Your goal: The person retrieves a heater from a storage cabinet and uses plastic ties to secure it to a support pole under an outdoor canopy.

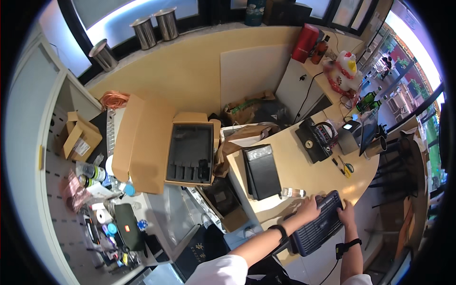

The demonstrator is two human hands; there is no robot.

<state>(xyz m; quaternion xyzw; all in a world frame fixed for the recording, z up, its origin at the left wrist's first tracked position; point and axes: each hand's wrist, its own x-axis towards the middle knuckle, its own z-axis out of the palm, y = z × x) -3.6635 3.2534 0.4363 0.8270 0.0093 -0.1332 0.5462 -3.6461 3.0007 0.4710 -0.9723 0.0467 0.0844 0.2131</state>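
Holding dark oblong keyboard (319,228), slanted, keys (313,235) in close rows: left fingers (311,208), right fingers (346,213).

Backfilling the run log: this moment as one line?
left hand: holds keyboard, left side | right hand: holds keyboard, right side | table: bag, scissors | left of table: open box

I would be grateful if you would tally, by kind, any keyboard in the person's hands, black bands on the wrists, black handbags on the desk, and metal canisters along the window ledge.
Held keyboard: 1
Black wristbands: 2
Black handbag: 1
Metal canisters: 3
Total: 7
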